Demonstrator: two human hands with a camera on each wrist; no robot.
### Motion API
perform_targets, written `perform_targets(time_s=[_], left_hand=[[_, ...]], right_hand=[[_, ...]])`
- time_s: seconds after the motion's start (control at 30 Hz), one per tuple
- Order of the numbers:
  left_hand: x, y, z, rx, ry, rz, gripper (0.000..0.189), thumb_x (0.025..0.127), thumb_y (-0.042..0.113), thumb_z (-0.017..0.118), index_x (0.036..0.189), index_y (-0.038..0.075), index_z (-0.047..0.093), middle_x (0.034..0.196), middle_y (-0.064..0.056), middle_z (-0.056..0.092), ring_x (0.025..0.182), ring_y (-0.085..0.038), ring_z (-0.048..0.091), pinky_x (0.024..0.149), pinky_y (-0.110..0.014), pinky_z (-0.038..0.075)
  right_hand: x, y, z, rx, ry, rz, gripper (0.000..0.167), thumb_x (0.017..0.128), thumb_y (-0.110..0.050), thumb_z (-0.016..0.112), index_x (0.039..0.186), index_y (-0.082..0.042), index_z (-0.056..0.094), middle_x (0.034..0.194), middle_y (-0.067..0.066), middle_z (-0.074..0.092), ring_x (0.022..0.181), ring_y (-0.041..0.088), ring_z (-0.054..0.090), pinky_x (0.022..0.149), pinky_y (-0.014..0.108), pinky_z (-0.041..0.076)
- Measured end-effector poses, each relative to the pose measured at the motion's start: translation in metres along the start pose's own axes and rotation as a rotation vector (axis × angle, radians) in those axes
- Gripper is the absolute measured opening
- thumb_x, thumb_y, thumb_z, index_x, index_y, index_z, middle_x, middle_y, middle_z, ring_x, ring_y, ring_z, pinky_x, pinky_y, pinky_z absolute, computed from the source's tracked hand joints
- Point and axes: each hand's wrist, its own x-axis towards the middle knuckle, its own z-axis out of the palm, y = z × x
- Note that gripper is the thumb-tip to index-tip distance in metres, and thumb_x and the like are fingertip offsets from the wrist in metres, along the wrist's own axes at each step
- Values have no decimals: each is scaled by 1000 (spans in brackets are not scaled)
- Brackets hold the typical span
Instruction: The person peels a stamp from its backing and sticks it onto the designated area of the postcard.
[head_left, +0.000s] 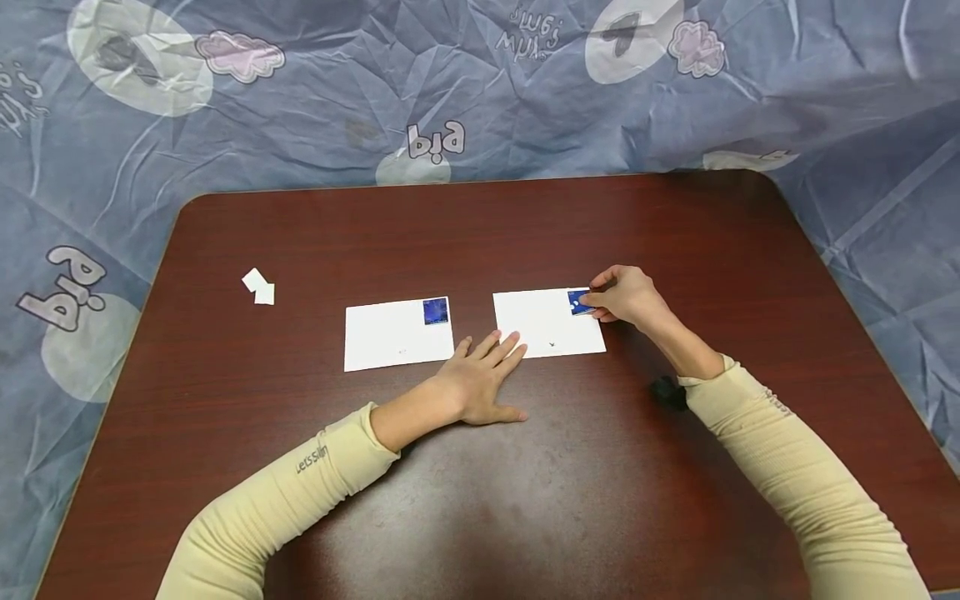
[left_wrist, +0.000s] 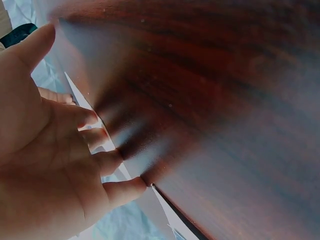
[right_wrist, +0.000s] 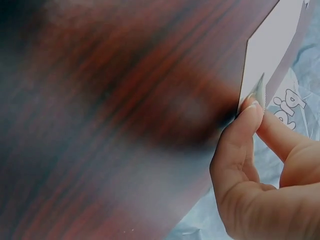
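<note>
My right hand pinches a blue stamp between thumb and finger at the upper right corner of a white envelope. In the right wrist view the stamp stands tilted up from the envelope; whether its lower edge sticks there I cannot tell. With fingers spread and straight, my left hand rests its fingertips at that envelope's lower left corner. Left of it lies a second white envelope, bearing a dark blue stamp in its upper right corner.
Two small white paper squares lie touching toward the left of the brown table. A small dark object shows beside the right cuff. Behind the far table edge hangs a blue-grey printed cloth.
</note>
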Motion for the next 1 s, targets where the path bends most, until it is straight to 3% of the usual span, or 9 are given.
perform_targets(time_s=[0.5,0.87,1.0], left_hand=[[1,1,-1,-8,-28,-17,91,89,69,41,154,19,2,158,2,-6,143,-19,-6,113,-49,8],[1,1,-3,2,-15,-9,90,90,68,42,154,18,4,159,1,-4,144,-20,-3,113,-48,8],[-1,1,-5,0,-16,-8,90,90,67,43,154,18,4,159,0,-3,144,-20,-2,113,-48,9]], right_hand=[[3,-3,-1,-116,19,-42,47,87,-10,70,122,9,45,80,17,64,57,13,62,55,25,54],[4,-6,-1,-157,18,-29,46,86,-9,71,120,8,46,80,16,64,57,14,62,56,27,54],[5,-9,-2,-168,0,-14,54,86,-10,71,128,8,41,79,16,64,57,13,63,57,27,54]])
